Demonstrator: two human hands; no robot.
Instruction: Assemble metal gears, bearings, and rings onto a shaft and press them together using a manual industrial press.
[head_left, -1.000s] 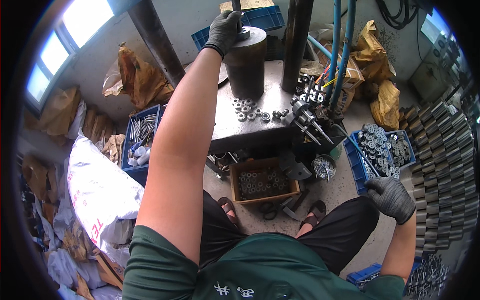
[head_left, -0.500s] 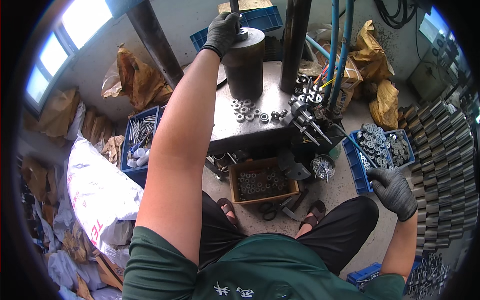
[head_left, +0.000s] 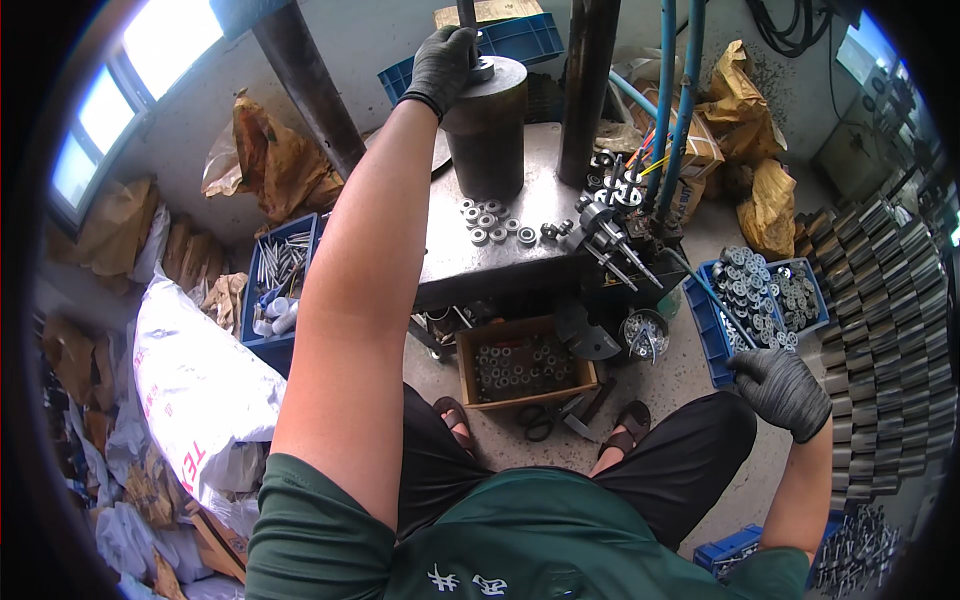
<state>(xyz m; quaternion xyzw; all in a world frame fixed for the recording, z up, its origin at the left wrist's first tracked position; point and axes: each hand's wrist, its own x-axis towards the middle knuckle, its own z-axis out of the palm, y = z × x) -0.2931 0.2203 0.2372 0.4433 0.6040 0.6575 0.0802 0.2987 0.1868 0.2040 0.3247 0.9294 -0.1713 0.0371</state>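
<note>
My left hand (head_left: 443, 68), in a dark grey glove, is closed at the top of a thick steel cylinder (head_left: 486, 140) on the metal bench. Its fingers are beside a metal ring (head_left: 482, 70) and a dark upright rod (head_left: 467, 14); what they hold is mostly hidden. My right hand (head_left: 785, 395), gloved too, is closed around the end of a long thin lever (head_left: 712, 297) that slopes down from the machine on the bench. Several small ball bearings (head_left: 497, 222) lie in front of the cylinder.
Blue crates of metal parts stand right (head_left: 708, 330) and left (head_left: 262, 345). Under the bench is a wooden box (head_left: 530, 398) of small rings. Steel columns (head_left: 588, 90) and blue hoses (head_left: 690, 90) rise from the bench. Stacked metal pieces (head_left: 885, 340) line the far right.
My right hand has moved slightly down and toward me with the lever's end. My left hand stays at the cylinder's top, nearly unmoved.
</note>
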